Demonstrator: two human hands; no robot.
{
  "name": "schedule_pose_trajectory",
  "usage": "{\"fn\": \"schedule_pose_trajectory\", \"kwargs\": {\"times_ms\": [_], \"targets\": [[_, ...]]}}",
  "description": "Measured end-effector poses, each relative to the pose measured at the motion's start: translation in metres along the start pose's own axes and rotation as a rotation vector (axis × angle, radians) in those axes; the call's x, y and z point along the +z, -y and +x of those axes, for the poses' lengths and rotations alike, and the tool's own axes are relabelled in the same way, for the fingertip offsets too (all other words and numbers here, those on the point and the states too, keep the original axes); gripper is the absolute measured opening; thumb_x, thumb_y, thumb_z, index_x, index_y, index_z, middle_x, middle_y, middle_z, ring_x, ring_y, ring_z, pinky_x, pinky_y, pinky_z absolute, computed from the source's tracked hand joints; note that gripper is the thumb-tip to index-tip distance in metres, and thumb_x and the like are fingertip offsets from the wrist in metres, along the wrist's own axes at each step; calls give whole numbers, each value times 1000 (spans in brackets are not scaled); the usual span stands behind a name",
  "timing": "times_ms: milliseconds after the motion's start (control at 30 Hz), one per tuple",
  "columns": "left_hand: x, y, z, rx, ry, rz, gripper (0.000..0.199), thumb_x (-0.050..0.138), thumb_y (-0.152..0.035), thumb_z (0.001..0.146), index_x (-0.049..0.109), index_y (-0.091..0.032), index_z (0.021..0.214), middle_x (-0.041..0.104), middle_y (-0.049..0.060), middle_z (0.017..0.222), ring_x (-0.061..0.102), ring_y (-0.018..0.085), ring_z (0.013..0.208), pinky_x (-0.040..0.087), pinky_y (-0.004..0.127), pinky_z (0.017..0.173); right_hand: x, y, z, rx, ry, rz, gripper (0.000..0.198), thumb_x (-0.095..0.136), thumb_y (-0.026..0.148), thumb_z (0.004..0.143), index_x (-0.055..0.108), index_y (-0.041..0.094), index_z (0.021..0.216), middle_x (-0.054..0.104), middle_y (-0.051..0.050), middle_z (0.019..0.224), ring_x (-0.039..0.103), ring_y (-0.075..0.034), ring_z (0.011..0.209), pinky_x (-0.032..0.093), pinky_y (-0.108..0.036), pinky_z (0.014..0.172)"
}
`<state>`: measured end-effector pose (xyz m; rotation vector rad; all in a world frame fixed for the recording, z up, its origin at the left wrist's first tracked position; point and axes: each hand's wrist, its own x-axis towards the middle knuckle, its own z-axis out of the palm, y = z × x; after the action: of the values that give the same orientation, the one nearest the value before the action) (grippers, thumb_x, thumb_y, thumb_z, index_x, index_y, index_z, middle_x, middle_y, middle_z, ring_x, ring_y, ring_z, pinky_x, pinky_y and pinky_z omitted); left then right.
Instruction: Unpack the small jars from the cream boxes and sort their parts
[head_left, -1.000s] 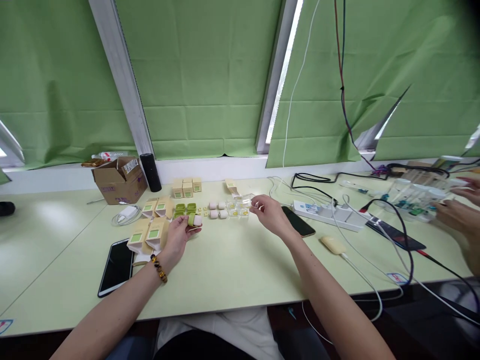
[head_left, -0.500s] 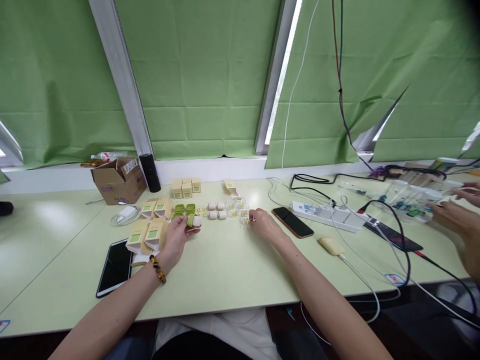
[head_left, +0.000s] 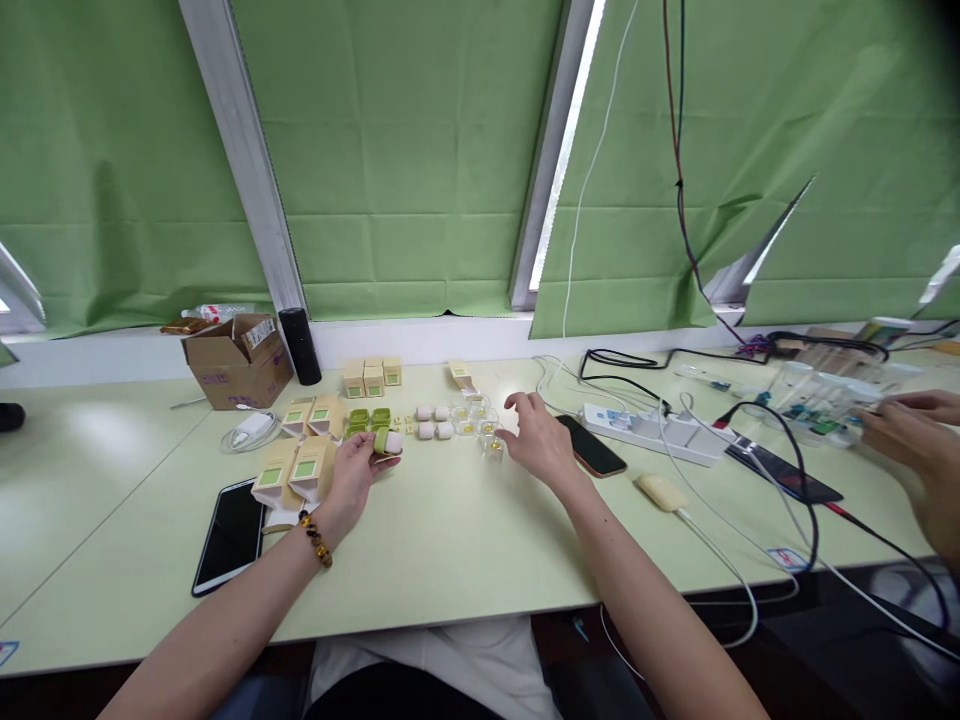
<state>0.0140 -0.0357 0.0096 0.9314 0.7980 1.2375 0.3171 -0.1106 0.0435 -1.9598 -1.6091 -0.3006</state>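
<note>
Between the fingertips of my left hand [head_left: 356, 468] is a small green-and-pale-pink container [head_left: 389, 441], held just above the table. My right hand [head_left: 540, 440] has its thumb and fingers apart, nothing in it, beside a clear container [head_left: 493, 449] with a yellowish inside. More clear containers [head_left: 466, 424] stand close behind that one. To their left are several pale pink pieces [head_left: 435, 426], tiny yellow pieces [head_left: 405, 423] and green square cups [head_left: 370, 418]. Tan cartons with green squares [head_left: 294, 470] stand left of my left hand.
A phone [head_left: 227, 530] lies at the left, another [head_left: 592, 446] right of my right hand. A cardboard box [head_left: 236, 365] and black cylinder [head_left: 300, 346] stand behind. A power strip [head_left: 660, 430], cables and another person's hands [head_left: 911, 430] are at the right.
My right hand has let go of a clear container, drawn back a little to the right and spread its fingers. My left hand keeps its hold without moving.
</note>
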Motion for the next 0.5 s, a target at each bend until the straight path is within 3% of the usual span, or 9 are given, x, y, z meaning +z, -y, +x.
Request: {"fn": "schedule_pose_trajectory", "kwargs": {"times_ms": [67,133,200,267,367,433,500], "targets": [[1,-1,-1,-11,1,-13,9,65,-24,97,63,-15,95,77,10,94,77,20,81,65,37,80,-10,14,-1,-78,-187,145,18,65,24,92,54,23,106,62,-5,103,63,-20,80,39,-30,65],[2,-1,-2,-33,3,-31,6,64,-20,96,62,-15,94,77,10,94,77,20,82,65,37,82,-14,36,-3,-206,-262,295,8,60,20,94,54,23,98,63,-4,95,62,-19,80,44,-32,71],[4,-2,-2,-52,12,-56,2,63,-16,95,62,-15,94,77,11,95,77,20,83,65,38,83,-10,62,-7,-292,-185,429,9,60,19,93,55,23,100,65,-3,94,62,-19,80,46,-33,73],[6,-3,-3,-63,30,-88,4,65,-12,93,63,-14,96,77,11,97,77,20,83,66,36,83,2,90,-11,-296,-15,539,19,63,22,93,56,24,111,67,-2,96,63,-19,83,49,-34,75],[7,-4,-3,-66,72,-117,14,68,-10,88,63,-14,100,77,12,102,77,20,84,65,30,74,31,125,-17,-239,144,656,56,77,31,84,50,26,133,67,-6,116,63,-24,101,53,-39,83],[6,-4,-2,-67,88,-118,18,70,-11,85,64,-14,101,77,13,103,77,21,85,62,26,66,52,139,-19,-197,175,706,68,83,31,75,50,25,135,64,-9,127,61,-27,111,54,-44,89],[5,-2,-1,-70,103,-124,19,72,-11,84,65,-14,101,77,12,102,77,21,86,60,23,63,70,146,-21,-189,152,810,62,82,26,74,54,24,130,64,-9,127,60,-28,115,53,-46,94]]}}
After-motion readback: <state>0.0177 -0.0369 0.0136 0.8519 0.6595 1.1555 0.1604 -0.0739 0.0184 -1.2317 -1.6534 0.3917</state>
